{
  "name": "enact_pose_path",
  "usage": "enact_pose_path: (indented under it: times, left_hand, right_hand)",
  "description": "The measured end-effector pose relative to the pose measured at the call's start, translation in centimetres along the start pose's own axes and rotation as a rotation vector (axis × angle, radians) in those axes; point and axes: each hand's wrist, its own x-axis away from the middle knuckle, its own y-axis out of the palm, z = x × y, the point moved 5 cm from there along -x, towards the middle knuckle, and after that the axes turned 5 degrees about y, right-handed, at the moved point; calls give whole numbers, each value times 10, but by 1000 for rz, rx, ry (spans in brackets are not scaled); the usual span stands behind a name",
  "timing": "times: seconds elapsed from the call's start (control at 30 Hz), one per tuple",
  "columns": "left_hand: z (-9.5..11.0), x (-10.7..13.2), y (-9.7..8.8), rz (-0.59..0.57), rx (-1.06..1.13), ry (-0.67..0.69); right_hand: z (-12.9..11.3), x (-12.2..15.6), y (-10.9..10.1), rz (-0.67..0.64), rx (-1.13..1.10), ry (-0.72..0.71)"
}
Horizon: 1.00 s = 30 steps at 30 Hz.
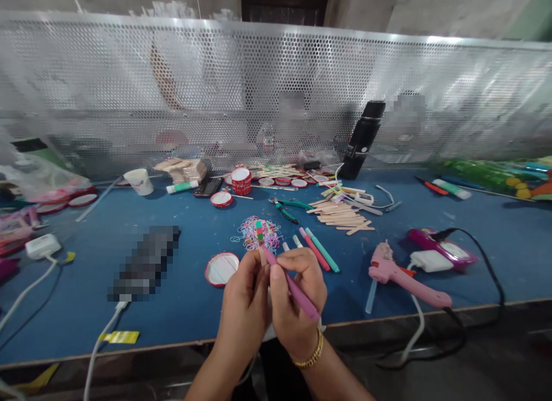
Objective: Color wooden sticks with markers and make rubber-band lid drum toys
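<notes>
One flat wooden stick [259, 237], left hand [244, 303]; pink marker [302, 300], right hand [288, 329].

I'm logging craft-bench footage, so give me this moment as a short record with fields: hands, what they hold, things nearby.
left hand: pinches a wooden stick upright, its top banded green and red
right hand: grips a purple marker, tip at the stick
under the hands: blue table, near edge
just beyond: rubber bands, loose markers, red-rimmed lid
right side: pink glue gun, lying down
farther back: plain sticks in a pile, green pliers
</notes>
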Motion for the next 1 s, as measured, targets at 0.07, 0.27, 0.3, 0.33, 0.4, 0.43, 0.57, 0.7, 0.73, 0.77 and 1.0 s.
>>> enact_pose_path:
  times: [0.07,0.27,0.3,0.33,0.4,0.43,0.57,0.7,0.73,0.77,1.0]
  left_hand:
    - [0,0,0,4,-10,2]
    - [0,0,0,0,-5,14]
    - [-1,0,0,1,-1,13]
    - [-1,0,-1,4,4,12]
    - [-1,0,-1,10,5,15]
    - [-1,0,-1,10,2,18]
    - [1,1,-1,2,-16,15]
    - [0,1,0,7,1,9]
    - [0,1,0,9,5,8]
    - [0,1,0,9,9,8]
    - [1,2,1,11,-4,16]
  right_hand:
    - [0,0,1,-3,7,2]
    - [4,1,-1,42,13,42]
    - [3,1,-1,33,7,33]
    - [3,1,-1,22,4,20]
    - [1,0,0,4,5,3]
    - [1,0,0,1,9,1]
    - [2,0,0,21,33,12]
    - [1,1,-1,33,19,9]
    - [1,1,-1,23,13,3]
    - [0,0,0,13,7,-3]
    - [-1,-1,0,-10,8,-25]
